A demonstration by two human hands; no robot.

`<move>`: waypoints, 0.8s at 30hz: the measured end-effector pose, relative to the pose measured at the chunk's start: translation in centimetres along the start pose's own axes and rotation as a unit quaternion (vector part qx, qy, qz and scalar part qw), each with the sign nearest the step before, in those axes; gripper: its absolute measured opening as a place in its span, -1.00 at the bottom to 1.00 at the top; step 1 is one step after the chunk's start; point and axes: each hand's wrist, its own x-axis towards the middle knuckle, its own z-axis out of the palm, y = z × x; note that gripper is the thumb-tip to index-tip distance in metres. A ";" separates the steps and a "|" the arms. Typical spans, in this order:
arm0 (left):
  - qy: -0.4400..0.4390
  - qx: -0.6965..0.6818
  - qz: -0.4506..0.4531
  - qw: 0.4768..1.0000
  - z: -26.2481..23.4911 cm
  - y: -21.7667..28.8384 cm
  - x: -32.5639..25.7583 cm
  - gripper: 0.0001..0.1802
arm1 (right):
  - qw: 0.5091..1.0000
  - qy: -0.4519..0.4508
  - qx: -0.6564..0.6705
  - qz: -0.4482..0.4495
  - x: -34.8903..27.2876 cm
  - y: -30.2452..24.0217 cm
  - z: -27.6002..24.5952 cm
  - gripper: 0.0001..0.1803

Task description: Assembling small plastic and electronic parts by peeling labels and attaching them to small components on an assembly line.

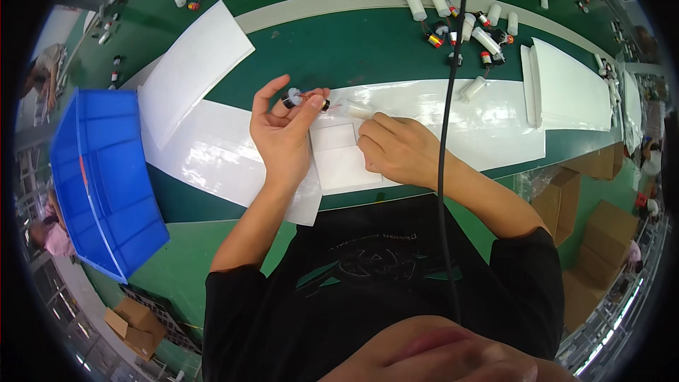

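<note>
Low in the frame, a black shirt fills the view, and two bare forearms rise from it to the centre. Left hand (283,131) is pinched shut on a small black-and-white motor part (305,101) with thin red wires, thumb and fingers closed round it, index finger lifted. Right hand (397,148) curls closed on a white plastic tube (358,110), its tip pointing at the part, the two just apart. My read: this piece is mid-assembly, with the part and tube not yet joined.

Under the hands lie two small white cards (343,159) on a long glossy white sheet (495,131). Further up, upper right of centre, a heap of white tubes and small wired motors (467,25) waits, so plenty looks left to do; I can't pick out any finished pile.

Left of frame sits a blue plastic bin (106,177), nothing visible inside. A thin black cable (447,134) hangs down the middle of the view. All of it rests on a green workbench (368,46) with a pale stripe. Cardboard boxes (590,230) stand at the lower right, and other workers show at the edges.
</note>
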 end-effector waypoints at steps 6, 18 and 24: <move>-0.018 0.068 -0.006 0.998 0.5 0.0 -0.2 -0.47 | 0.997 -0.062 0.037 -0.016 0.0 0.1 -1.0 -0.88; -0.038 0.074 0.010 0.996 -0.5 -0.6 0.0 -0.41 | 0.998 0.035 -0.031 -0.032 -1.7 -2.1 -0.8 -0.63; -0.042 0.092 0.009 0.995 -0.6 -0.3 0.1 -0.43 | 0.967 0.064 0.180 0.168 -2.6 -2.5 -0.6 -0.65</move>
